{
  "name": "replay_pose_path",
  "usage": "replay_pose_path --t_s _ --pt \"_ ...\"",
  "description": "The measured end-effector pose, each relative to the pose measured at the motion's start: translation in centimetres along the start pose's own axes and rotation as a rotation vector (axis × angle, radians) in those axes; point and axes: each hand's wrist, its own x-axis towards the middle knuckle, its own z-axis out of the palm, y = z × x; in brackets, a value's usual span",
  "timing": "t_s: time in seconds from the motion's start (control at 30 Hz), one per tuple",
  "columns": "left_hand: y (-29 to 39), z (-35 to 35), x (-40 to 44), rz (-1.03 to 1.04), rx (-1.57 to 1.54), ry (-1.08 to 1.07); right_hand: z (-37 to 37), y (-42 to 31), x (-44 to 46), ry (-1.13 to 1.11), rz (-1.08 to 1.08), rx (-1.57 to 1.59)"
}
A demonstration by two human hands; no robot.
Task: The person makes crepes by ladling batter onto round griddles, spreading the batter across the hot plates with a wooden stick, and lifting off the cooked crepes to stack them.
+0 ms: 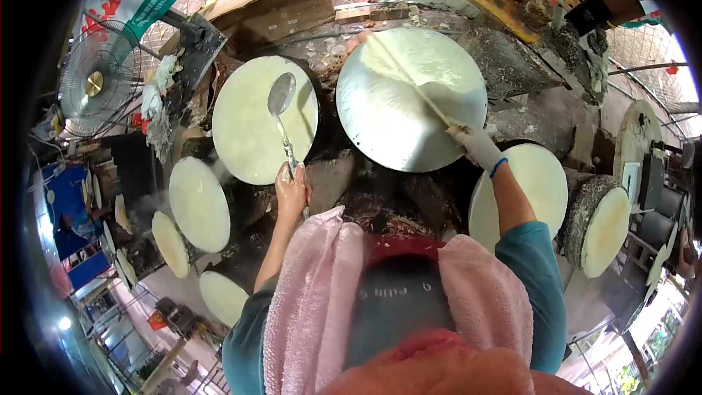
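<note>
My left hand (292,189) is closed around the handle of a metal ladle (281,93). The ladle's bowl is over a round griddle (238,132) covered with a pale sheet of batter. My right hand (475,148), in a whitish glove with a blue band at the wrist, grips one end of a long thin spreading stick (409,80). That stick lies across a second round griddle (380,143), at the upper middle. Pale batter coats its far part, while the near part shows shiny grey metal.
More round griddles with pale sheets stand around me, including one (199,205) at left, one (537,190) under my right forearm and one (605,232) farther right. A fan (99,80) is at upper left, a cardboard piece (270,11) behind the griddles. A pink towel (314,285) hangs over my shoulders.
</note>
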Motion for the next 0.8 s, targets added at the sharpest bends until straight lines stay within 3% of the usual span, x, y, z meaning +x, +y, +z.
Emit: replay_pose_path --t_s 0.03,0.1,0.17,0.2,0.27,0.37,0.43,0.53,0.6,0.67,0.77,0.8 --pt "0.3 -0.1 -0.5 -0.024 0.033 0.006 0.2 0.2 -0.2 -0.095 0.114 0.008" --pt "1.0 0.1 -1.1 -0.050 0.077 0.029 -0.5 1.4 -0.4 -0.118 0.014 -0.054" --pt "0.5 -0.1 -1.1 -0.049 0.103 0.031 -3.0 5.8 1.9 -0.001 -0.224 -0.148" --pt "0.4 -0.2 -1.0 -0.047 0.115 0.033 -4.8 5.0 2.8 0.066 -0.038 -0.206" --pt "0.5 -0.1 -1.0 -0.040 0.138 0.032 -6.5 0.5 3.8 0.077 0.108 -0.148" --pt "-0.3 -0.3 -1.1 -0.050 0.131 0.032 -5.2 1.2 5.4 -0.144 -0.051 -0.092" --pt "-1.3 -1.0 -1.7 -0.040 0.157 0.020 -4.6 3.6 4.7 -0.140 -0.081 -0.221" --pt "-1.0 -1.2 -2.4 -0.030 0.260 0.049 -5.0 1.4 1.9 -0.149 -0.102 -0.202" --pt "-5.6 -3.0 -0.5 0.087 0.403 0.043 -7.4 1.3 4.4 -0.104 -0.031 -0.295" --pt "-7.5 -3.3 1.7 0.185 0.477 0.052 -7.6 1.3 7.6 0.027 -0.176 -0.278" --pt "-4.6 -1.4 4.3 0.070 0.487 0.017 -6.3 -0.3 6.7 -0.193 -0.134 -0.252" --pt "-3.8 -0.8 5.2 0.133 0.573 0.006 -5.9 -1.2 4.6 -0.240 -0.086 -0.293"
